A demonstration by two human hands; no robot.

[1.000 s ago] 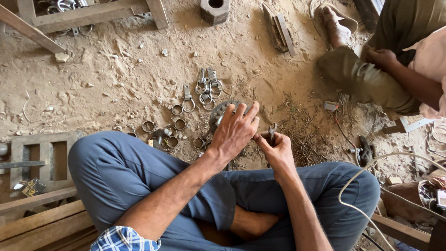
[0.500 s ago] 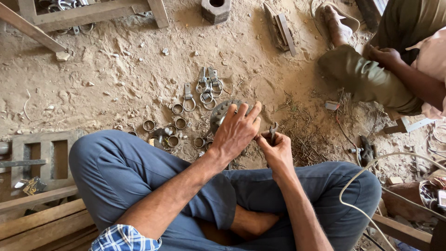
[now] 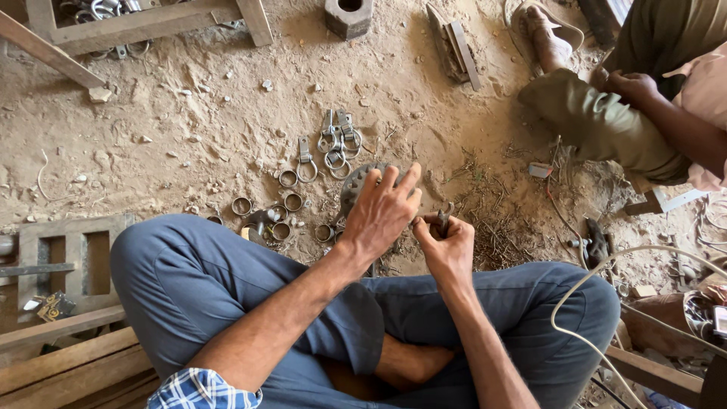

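Sitting cross-legged on the sandy brown dirt floor [image 3: 189,129], the person is still resting the left hand [image 3: 379,216], fingers spread apart, on the round grey toothed metal wheel [image 3: 357,182], while the right hand [image 3: 447,246] is still pinching a small dark metal piece [image 3: 441,221], nothing having really moved.

Bare dirt [image 3: 189,129] ahead-left open; metal rings [image 3: 291,201] block near; co-worker's leg [image 3: 598,121] right.

Sandy ground [image 3: 189,121] bearing metal rings [image 3: 291,201], ring-and-plate fittings [image 3: 333,144], a toothed disc [image 3: 356,185], scattered wire scraps [image 3: 492,227], a wooden block [image 3: 348,15], flat bars [image 3: 454,45], and a white cable [image 3: 598,280].
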